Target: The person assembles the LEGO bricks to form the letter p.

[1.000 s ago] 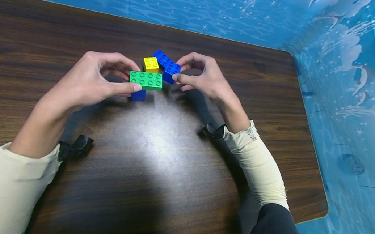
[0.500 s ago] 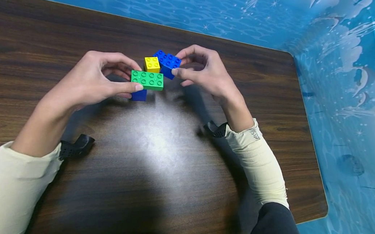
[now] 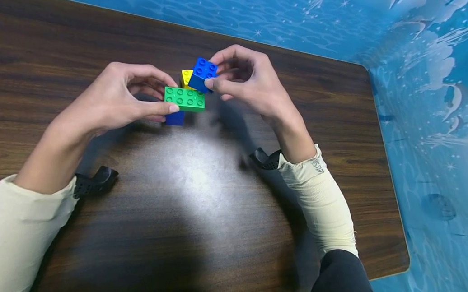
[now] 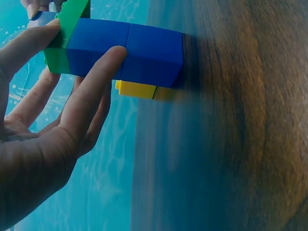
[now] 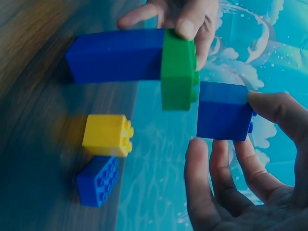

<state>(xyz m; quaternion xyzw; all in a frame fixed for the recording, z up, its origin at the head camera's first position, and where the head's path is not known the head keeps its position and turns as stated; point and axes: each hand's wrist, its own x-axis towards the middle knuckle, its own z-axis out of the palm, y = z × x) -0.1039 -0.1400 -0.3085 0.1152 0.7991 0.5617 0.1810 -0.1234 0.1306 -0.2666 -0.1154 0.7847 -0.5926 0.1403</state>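
Green brick (image 3: 183, 99) is already seated atop two stacked blue bricks (image 5: 115, 57), gripped by the left hand (image 3: 112, 96). Near its far right side, a square blue brick (image 5: 224, 110) is pinched by the right hand (image 3: 251, 79), not yet joined. Beyond, a yellow brick (image 5: 105, 134) and a longer blue brick (image 5: 97, 180) are left unattached on the table (image 3: 151, 251).

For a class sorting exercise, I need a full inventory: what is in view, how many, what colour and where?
Table: 1, dark brown, beneath everything
Stacked bricks: 2, blue, one above the other
Green brick: 1, green, atop the stacked bricks, overhanging
Yellow brick: 1, yellow, on the table
Loose brick: 1, blue, beside the yellow brick
Held brick: 1, blue, off the table
Backdrop: 1, blue and white, beyond the table
Sleeves: 2, cream, left and right
Wrist devices: 2, black, at the sleeve ends
Left fingers: one set, on the green brick
Right fingers: one set, around the held brick
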